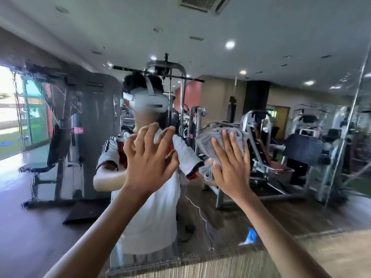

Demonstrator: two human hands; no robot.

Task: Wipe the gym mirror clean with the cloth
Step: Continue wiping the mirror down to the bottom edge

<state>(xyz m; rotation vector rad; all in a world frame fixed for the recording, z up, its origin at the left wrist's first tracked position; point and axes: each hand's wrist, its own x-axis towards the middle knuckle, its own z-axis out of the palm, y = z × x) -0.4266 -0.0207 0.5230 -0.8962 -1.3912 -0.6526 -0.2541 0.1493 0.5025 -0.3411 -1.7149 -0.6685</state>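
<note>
Left hand [149, 155], spread and empty, is held near the mirror [80, 197]. At its three o'clock the cloth [208, 141] is pressed flat by the straight-fingered right hand [230, 163]. Ungripped, the cloth could be dropped, and fingerprints could be left.

Head-worn camera looks forward, close to the mirror [60, 207].

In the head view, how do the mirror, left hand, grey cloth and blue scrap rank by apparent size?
1. Mirror.
2. Left hand and grey cloth: too alike to rank, as the cloth is partly hidden under the right hand.
3. Blue scrap, smallest.
</note>
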